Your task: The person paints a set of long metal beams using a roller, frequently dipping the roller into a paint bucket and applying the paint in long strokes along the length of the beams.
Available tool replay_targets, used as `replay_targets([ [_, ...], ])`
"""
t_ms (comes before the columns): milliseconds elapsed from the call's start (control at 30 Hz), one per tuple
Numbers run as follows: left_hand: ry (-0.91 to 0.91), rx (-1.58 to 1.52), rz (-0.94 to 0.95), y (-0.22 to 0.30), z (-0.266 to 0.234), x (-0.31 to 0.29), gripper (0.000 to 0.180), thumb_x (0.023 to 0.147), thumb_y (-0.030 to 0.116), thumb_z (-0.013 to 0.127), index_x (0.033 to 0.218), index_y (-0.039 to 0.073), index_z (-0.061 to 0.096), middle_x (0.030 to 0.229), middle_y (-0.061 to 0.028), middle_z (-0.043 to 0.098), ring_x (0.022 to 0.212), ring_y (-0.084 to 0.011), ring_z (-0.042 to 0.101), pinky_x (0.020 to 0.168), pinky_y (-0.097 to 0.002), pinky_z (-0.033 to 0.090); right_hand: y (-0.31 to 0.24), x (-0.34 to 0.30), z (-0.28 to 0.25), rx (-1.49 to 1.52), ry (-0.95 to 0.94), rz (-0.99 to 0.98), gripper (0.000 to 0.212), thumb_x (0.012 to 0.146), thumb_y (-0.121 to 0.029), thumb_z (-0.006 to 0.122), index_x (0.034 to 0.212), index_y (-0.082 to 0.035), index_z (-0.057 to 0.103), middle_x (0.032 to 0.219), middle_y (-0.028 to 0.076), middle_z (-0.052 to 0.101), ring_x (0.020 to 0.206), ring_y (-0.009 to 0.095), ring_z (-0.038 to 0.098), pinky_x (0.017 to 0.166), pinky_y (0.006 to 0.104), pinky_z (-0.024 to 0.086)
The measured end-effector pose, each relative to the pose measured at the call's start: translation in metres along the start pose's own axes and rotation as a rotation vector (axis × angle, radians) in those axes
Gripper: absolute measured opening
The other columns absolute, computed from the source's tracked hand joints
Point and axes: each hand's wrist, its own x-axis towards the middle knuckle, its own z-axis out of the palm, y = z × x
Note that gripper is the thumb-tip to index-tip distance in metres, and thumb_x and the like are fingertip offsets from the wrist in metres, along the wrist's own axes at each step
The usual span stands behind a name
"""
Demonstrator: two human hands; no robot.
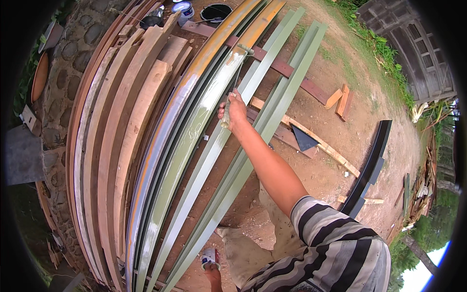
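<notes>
My right hand [235,111] is wrapped round the handle of a small paint roller [245,50]. The roller's head rests on a long metal beam [202,114], whose near stretch shines with wet green paint while its far end [265,22] is still orange-brown. Low in the view, my left hand [212,274] grips a small paint can [209,256] with a white and blue side; how full it is cannot be made out. To the right of the wet beam lie pale green beams [258,78], and on its left a grey and orange one [180,97].
Brown timber planks [119,117] are stacked on the left beside a stone wall [68,73]. A red-brown crosspiece [311,90] supports the beams. At the far end stand a white bucket [184,10] and a black basin [216,11]. A black curved beam [373,160] lies at right.
</notes>
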Motion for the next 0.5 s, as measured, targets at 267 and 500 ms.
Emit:
replay_targets([
  [267,-0.525,-0.112,0.131,0.406,0.205,-0.011,0.051,0.103,0.023,0.062,0.147,0.001,0.05,0.129,-0.0184,0.069,0.115,-0.0256,0.068,0.098,-0.0357,0.052,-0.199,0.17,-0.015,-0.011,-0.011,-0.031,0.056,0.112,-0.028,0.036,0.163,-0.036,0.014,0.079,0.01,0.054,0.054,0.017,0.048,0.047,0.033,0.046],
  [500,-0.834,0.516,0.199,0.554,0.349,-0.03,0.111,0.085,0.073,0.064,0.166,0.021,0.009,0.165,-0.0345,0.013,0.148,-0.0551,0.028,0.117,-0.0561,0.036,-0.349,0.324,-0.04,-0.103,-0.017,-0.073,0.056,0.112,-0.027,0.038,0.161,-0.039,0.015,0.088,0.016,0.059,0.057,0.019,0.05,0.046,0.0328,0.048],
])
